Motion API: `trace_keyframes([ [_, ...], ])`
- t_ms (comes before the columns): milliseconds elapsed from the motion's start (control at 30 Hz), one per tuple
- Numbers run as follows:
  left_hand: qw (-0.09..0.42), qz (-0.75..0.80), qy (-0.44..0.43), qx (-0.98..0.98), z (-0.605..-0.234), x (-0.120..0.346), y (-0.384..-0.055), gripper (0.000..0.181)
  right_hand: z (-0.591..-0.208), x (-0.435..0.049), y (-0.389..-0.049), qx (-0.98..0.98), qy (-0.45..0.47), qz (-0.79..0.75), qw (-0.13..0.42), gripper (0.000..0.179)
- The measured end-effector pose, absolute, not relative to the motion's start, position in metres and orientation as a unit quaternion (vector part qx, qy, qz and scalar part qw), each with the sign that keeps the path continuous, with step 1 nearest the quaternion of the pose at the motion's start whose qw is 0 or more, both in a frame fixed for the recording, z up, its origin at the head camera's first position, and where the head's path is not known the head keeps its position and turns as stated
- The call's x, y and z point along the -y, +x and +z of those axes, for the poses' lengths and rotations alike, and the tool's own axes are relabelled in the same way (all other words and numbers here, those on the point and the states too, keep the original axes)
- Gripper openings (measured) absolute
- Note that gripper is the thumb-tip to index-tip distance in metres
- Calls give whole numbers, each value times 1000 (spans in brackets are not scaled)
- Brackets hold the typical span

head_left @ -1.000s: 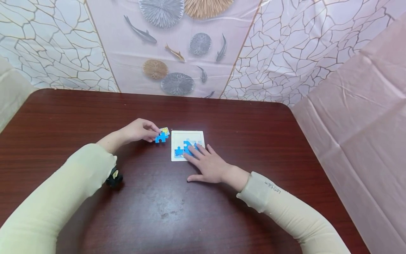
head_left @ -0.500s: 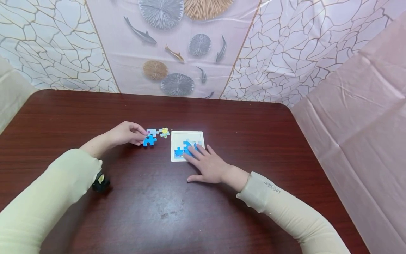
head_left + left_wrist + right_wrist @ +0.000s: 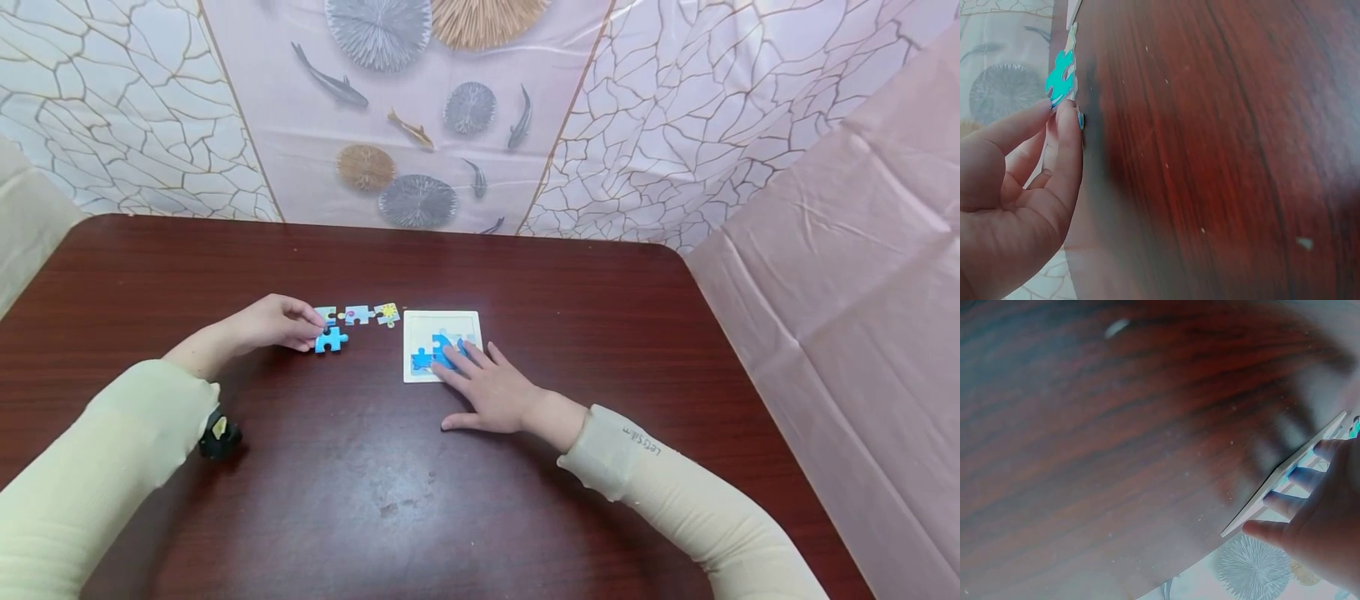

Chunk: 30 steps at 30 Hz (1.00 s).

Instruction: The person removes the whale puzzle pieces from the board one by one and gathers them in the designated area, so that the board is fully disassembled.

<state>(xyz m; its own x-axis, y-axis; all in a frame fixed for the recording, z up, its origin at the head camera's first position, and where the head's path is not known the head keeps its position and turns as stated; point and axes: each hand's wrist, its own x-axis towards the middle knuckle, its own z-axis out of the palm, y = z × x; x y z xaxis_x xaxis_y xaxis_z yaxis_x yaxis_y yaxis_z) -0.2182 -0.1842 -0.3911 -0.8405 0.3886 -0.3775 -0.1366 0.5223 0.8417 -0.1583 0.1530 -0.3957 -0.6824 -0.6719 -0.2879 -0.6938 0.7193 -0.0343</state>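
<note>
Between the thumb and fingertips of my left hand (image 3: 273, 323) is a blue jigsaw piece (image 3: 331, 340); the left wrist view shows the same jigsaw piece (image 3: 1060, 78) pinched at its edge. Just behind it lies a row of pale jigsaw pieces: one partly covered piece (image 3: 326, 313), one in the middle (image 3: 358, 314), and one with a yellow sun (image 3: 387, 313). My right hand (image 3: 491, 393) rests with spread, straight fingers on the white puzzle tray (image 3: 441, 317). Blue pieces (image 3: 422, 360) sit in the tray's lower part, partly hidden under those fingers.
The dark wood table (image 3: 390, 483) carries the tray and pieces. A black device (image 3: 220, 435) is at my left wrist, below the sleeve. Patterned cloth (image 3: 420, 100) hangs behind the table, and plain pinkish cloth (image 3: 847, 317) hangs to the right.
My left hand has moved left with the blue jigsaw piece, away from the tray. The pale pieces behind it have come into view in a row. My right hand has stayed in place.
</note>
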Motion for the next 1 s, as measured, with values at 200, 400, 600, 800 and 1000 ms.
trace_keyframes([
  [200,279,480,59,-830,-395,189,-219,35,-396,-153,-158,-916,-374,38,140,79],
  [400,273,468,64,-838,-396,188,-217,34,-399,-153,-159,-917,-368,42,144,79],
  [600,259,452,72,-850,-394,187,-215,33,-399,-153,-159,-917,-369,49,141,80],
  [800,247,438,68,-862,-393,187,-215,34,-398,-154,-159,-917,-372,43,136,78],
  [1000,229,424,55,-874,-389,188,-216,36,-398,-154,-160,-916,-376,39,134,77],
])
